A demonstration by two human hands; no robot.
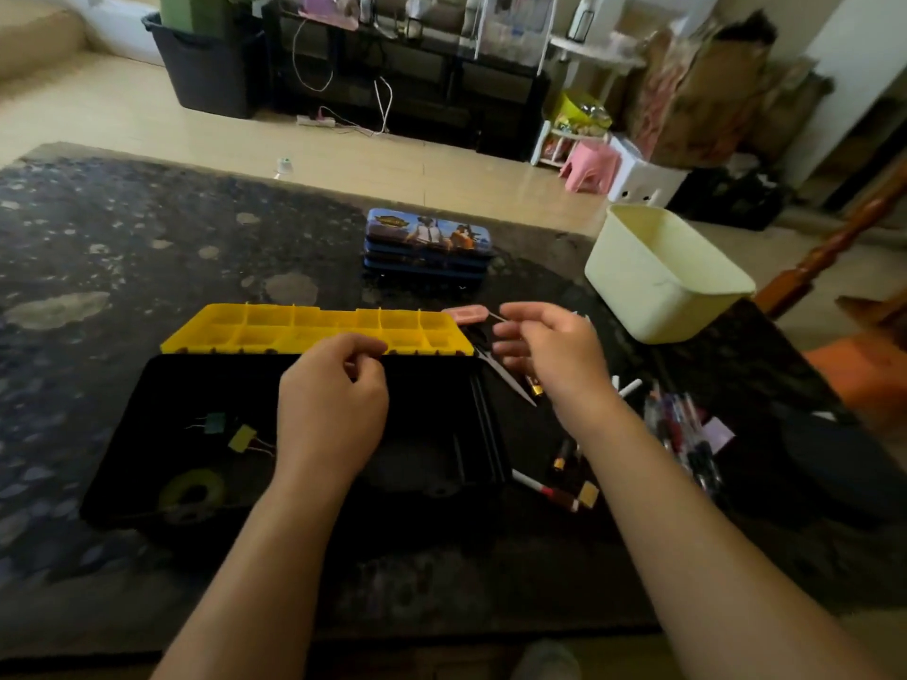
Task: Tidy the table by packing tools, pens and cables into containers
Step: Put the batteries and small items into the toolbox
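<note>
An open black toolbox [196, 385] lies in front of me, its yellow compartment lid [275, 326] folded back. Inside are a green binder clip [214, 423], a yellow binder clip [243, 437] and a tape roll [191, 490]. My left hand [333, 409] hovers over the box, fingers curled, thumb against forefinger, nothing visible between them. My right hand [549, 355] hovers above scissors [505, 373], fingers loosely curled; a thin pale strand runs from a pink item [464, 312] to its fingertips. Whether it is pinched is unclear. Pens [682, 429] and a marker [540, 488] lie at the right.
A stack of blue pencil tins [427, 242] stands behind the toolbox. A cream plastic tub [662, 272] sits at the table's far right corner. Small loose items [562, 456] lie between the box and the pens. The dark mottled table [122, 247] stretches left.
</note>
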